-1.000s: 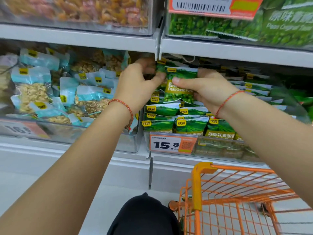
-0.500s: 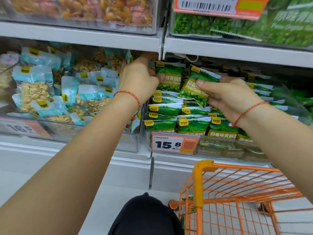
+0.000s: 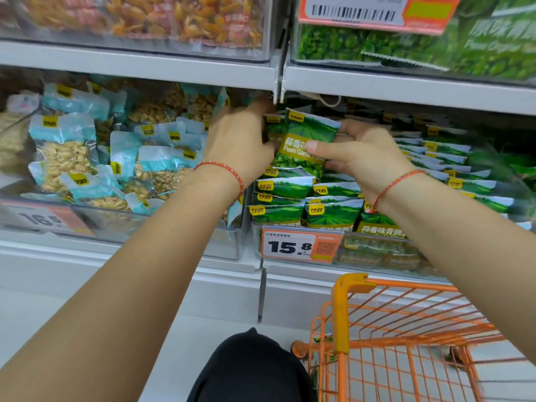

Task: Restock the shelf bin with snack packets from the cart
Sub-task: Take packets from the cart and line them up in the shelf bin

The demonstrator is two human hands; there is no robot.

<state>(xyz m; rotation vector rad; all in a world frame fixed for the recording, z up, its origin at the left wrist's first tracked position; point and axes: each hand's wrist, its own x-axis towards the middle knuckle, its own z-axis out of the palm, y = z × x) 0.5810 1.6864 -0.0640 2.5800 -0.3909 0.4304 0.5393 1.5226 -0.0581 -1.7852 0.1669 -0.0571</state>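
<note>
Pea packets (image 3: 333, 211) stacked in the shelf bin (image 3: 377, 253), nut packets (image 3: 66, 158) in the bin to its left, the cart (image 3: 406, 338) on the floor below, beneath the bin's right end.

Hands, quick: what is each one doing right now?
Left hand: fingers hidden behind the packets, cannot be told.
Right hand: holding a green pea packet.

Grey shelf (image 3: 139, 68): clear bin (image 3: 377, 253) of green pea packets (image 3: 333, 213) right; peanut-packet bin (image 3: 223, 245) left.
</note>
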